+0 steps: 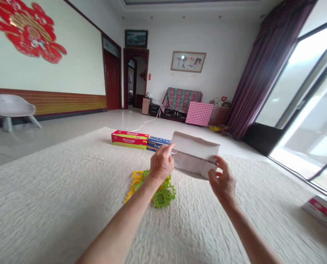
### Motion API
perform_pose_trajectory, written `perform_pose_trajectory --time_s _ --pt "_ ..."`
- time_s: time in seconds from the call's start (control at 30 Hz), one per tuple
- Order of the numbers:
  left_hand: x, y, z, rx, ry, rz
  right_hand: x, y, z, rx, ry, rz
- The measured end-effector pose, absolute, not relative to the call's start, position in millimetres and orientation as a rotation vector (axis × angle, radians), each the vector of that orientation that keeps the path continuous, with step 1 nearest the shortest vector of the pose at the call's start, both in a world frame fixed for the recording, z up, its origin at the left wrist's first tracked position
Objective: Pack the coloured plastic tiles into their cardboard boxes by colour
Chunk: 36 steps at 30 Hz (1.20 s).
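Note:
I hold a white paper bag (pixel 194 156) up in front of me with both hands. My left hand (pixel 161 162) pinches its left upper edge with closed fingers. My right hand (pixel 223 180) grips its lower right corner, thumb against the paper. The bag's top flap is folded over. Below my left forearm a pile of yellow and green plastic interlocking pieces (pixel 158 190) lies on the cream textured mat (pixel 56 198).
A red and yellow box (pixel 129 139) and a blue box (pixel 157 143) lie at the mat's far edge. A red and white box (pixel 323 212) sits at the right. A white chair (pixel 11 108) stands by the left wall; a sofa (pixel 181 102) at the back.

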<state>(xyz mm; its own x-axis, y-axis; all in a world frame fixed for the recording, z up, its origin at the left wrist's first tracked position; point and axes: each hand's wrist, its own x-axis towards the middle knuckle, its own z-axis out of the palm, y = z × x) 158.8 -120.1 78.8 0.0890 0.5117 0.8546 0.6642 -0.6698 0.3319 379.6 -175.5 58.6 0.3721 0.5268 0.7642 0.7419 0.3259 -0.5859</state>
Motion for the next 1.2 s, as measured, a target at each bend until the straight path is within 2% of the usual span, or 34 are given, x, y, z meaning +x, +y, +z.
perform_pose_trajectory --time_s 0.13,0.3,0.53,0.7,0.97,1.2 --pt "200.7 -148.4 64.5 -2.482 -1.522 -1.4 419.7 -214.2 47.0 -1.46 -1.144 0.06" --pt "229.4 -167.5 43.2 -2.638 -1.638 -1.244 451.3 -241.5 24.5 -1.482 -0.981 0.367" --pt "223.4 -164.0 35.2 -2.347 -1.703 -1.747 461.4 -242.5 3.3 -1.12 -0.561 0.521" --pt "218.6 -151.6 25.5 -2.232 -1.927 -2.193 463.9 -237.8 -8.3 -1.063 -0.499 0.574" --pt "215.9 -141.1 22.0 -2.275 -2.088 -2.501 464.2 -238.0 6.1 -0.934 -0.563 0.632" --pt "228.9 -146.8 16.1 -2.484 -1.873 -2.428 454.1 -234.9 0.1 -1.099 -0.742 0.505"
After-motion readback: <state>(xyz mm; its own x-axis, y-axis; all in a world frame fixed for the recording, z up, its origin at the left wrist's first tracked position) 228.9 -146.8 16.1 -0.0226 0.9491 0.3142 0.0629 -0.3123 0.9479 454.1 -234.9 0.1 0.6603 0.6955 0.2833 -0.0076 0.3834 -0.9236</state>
